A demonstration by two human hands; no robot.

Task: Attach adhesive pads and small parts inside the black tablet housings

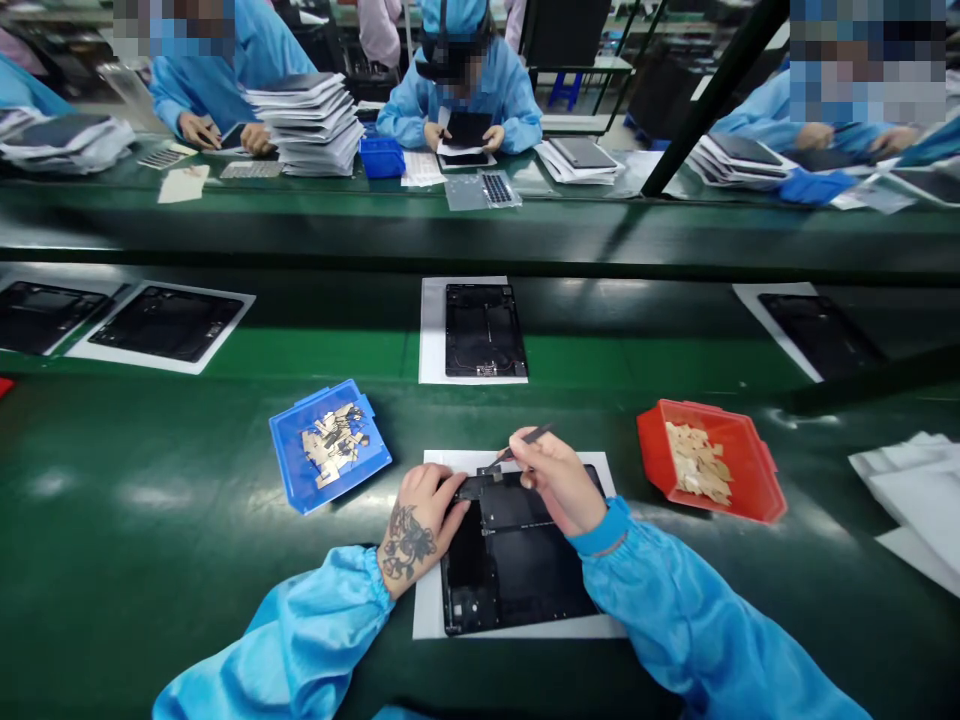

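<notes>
An opened black tablet housing (pixel 536 570) lies on a white sheet (pixel 429 615) in front of me. My right hand (pixel 559 485) is closed in a pinch on dark tweezers (pixel 529 438). Their tip points down and left, at the housing's upper edge. My left hand (pixel 420 525) rests at the upper left corner, thumb and forefinger closing about a small dark strip (pixel 472 487) near the tweezer tip. Whether that strip is attached to the housing, I cannot tell. The right forearm and hand cover the housing's right side.
A blue bin (pixel 285 455) with cut pieces stands left, a red bin (pixel 757 490) with tan pieces right. Another tablet housing (pixel 486 330) on paper lies ahead on the green strip. White sheets (pixel 919 500) lie at far right. Co-workers in blue sit across the bench.
</notes>
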